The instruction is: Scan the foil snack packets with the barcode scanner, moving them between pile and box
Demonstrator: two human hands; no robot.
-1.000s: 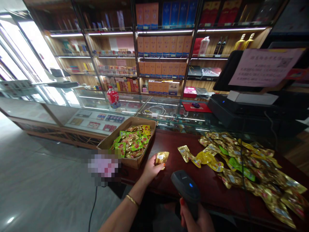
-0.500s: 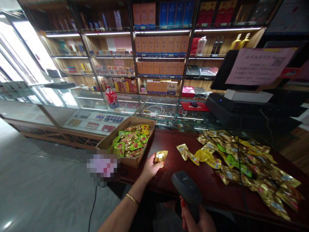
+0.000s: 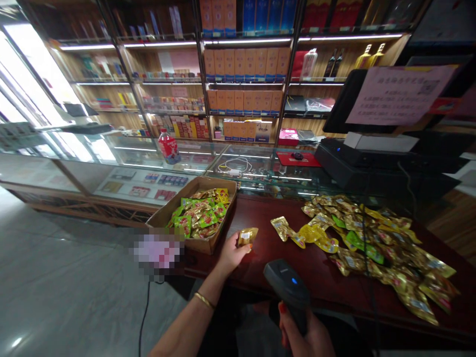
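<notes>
My left hand (image 3: 231, 254) holds a small gold snack packet (image 3: 247, 236) just above the dark red counter (image 3: 297, 277), beside the cardboard box (image 3: 174, 210). That box is filled with several green and gold packets (image 3: 199, 215). My right hand (image 3: 305, 332) grips a black handheld barcode scanner (image 3: 286, 287) with a blue light on, its head aimed toward the held packet. A red glow falls on the counter under the packet. A loose heap of gold and green packets (image 3: 372, 243) spreads over the counter to the right.
A black register (image 3: 372, 168) with a monitor and a paper notice (image 3: 397, 96) stands at the back right. A glass display counter (image 3: 178, 158) carries a red bottle (image 3: 167, 146), a white cable and a red mouse pad. Shelves of boxed goods and bottles line the wall.
The view has drifted slightly. My left hand has drawn the gold packet a little nearer the scanner, and a red glow now shows on the counter beneath it.
</notes>
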